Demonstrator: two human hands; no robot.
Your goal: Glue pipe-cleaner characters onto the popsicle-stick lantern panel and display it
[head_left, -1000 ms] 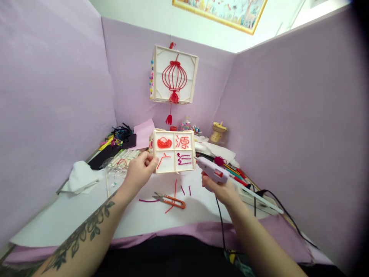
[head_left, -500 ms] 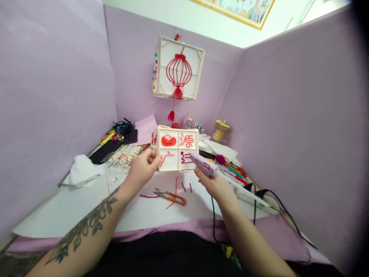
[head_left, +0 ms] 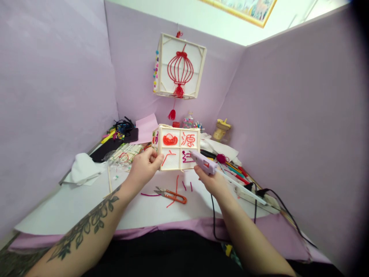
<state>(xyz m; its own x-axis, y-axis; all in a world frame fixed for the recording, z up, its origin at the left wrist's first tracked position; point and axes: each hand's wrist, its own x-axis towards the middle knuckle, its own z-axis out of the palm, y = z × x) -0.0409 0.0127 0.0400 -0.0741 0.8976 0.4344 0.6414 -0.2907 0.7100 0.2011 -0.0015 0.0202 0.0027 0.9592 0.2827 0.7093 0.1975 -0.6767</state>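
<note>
Lantern box [head_left: 176,147], held above the table [head_left: 72,209]: left hand [head_left: 144,167] clamped on its left edge, right hand [head_left: 211,181] closed around glue gun [head_left: 203,162], nozzle at the lower-right panel. Three panels appear filled with cord figures; the fourth looks part-done, with loose cord pieces [head_left: 180,186] and scissors [head_left: 171,195] lying below.

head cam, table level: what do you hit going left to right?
White cloth → left hand → lantern box → glue gun → right hand → power strip.
</note>
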